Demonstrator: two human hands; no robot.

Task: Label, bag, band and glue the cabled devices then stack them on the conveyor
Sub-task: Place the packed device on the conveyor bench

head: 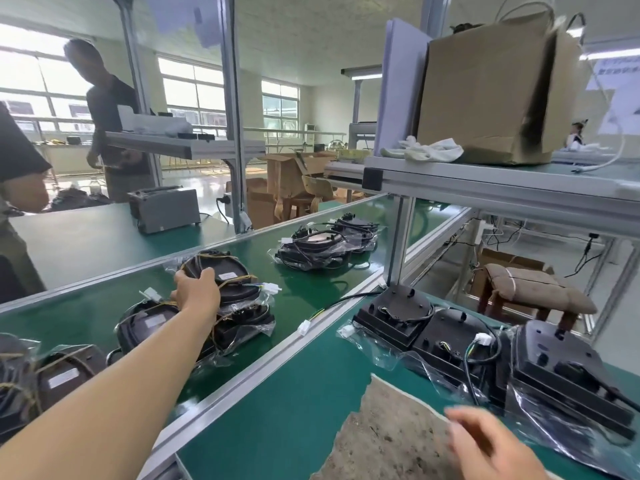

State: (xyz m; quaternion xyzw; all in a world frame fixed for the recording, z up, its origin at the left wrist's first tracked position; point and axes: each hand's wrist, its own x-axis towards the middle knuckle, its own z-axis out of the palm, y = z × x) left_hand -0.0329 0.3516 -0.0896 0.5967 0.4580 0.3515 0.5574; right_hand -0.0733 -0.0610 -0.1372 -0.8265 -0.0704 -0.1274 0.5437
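On the conveyor [86, 306], the left hand [197, 289] grasps the top device [232, 271] of a stack, while the right hand [485, 441], empty and relaxed, lies nearer the waiting devices [394, 313] ahead-right.

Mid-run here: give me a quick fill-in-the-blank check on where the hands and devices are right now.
1. The left hand touches the top bagged device of a stack on the conveyor belt, coloured ____.
2. The right hand hovers by the brown mat holding ____.
3. White cloth on the upper shelf lies beside a box made of ____.
Missing: green; nothing; cardboard.
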